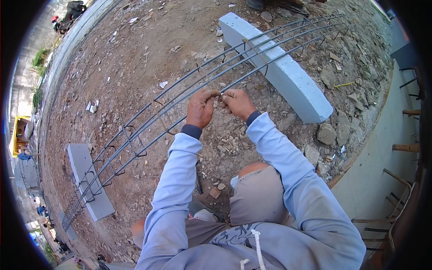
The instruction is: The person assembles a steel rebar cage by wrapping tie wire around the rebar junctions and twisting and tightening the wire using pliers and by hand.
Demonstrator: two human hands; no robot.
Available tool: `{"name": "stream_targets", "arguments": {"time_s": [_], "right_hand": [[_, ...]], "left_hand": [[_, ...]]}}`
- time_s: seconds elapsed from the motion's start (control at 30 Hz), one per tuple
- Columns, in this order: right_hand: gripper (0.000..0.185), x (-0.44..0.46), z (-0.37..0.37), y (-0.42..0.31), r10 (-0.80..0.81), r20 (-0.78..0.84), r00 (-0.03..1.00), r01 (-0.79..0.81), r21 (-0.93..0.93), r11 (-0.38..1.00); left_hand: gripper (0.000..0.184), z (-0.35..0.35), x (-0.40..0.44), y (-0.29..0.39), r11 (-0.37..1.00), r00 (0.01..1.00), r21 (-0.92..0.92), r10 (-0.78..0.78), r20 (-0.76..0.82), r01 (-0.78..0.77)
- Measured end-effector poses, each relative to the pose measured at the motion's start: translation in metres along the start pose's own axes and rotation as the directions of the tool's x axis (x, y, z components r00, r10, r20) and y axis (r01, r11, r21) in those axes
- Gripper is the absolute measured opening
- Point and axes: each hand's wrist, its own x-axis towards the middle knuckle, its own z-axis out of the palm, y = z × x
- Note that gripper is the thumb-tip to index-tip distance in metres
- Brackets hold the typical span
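Note:
A long cage of steel reinforcing bars [245, 78] runs diagonally, with bent stirrups [158, 118] spaced along it. At its near bar, mid-length, my left hand [200, 109] is closed, thumb and forefinger pinched together. My right hand [237, 103] meets it there, fingers also curled in a pinch. The fingertips almost touch beside the bar. Whatever they grip is too small and covered to make out. Under the cage's right part lies a pale block [294, 87]; a grey block [102, 204] is under its lower left part.
Rubble-strewn soil [130, 58] surrounds the cage. A larger stone [326, 133] lies near the pale block's lower end. Along the right stands a smooth ledge [373, 171] with chairs [400, 180] beyond. A yellow container [20, 135] is at the far left, and people are in the distance.

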Motion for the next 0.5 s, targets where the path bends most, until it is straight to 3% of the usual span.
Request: {"name": "stream_targets", "arguments": {"time_s": [0.13, 0.2, 0.4, 0.5], "right_hand": [[0.022, -0.005, -0.008, -0.003, 0.078, 0.125, 0.989, -0.103, 0.206, 0.973], [0.022, -0.005, -0.008, -0.005, 0.053, 0.114, 0.992, -0.069, 0.138, 0.988], [0.021, -0.014, -0.010, 0.003, 0.031, 0.083, 0.996, -0.040, 0.101, 0.994], [0.020, -0.020, -0.010, 0.013, 0.036, 0.050, 0.998, -0.040, 0.089, 0.995]], "left_hand": [[0.020, 0.005, -0.004, 0.004, 0.993, 0.994, 0.083, 0.087, -0.065, -0.081], [0.020, 0.005, -0.006, 0.008, 0.986, 0.990, 0.125, 0.118, -0.077, -0.108], [0.019, -0.007, 0.003, 0.008, 0.989, 0.987, 0.022, -0.145, 0.065, 0.144], [0.021, -0.007, 0.015, 0.003, 0.893, 0.918, -0.216, -0.394, 0.045, 0.394]]}}
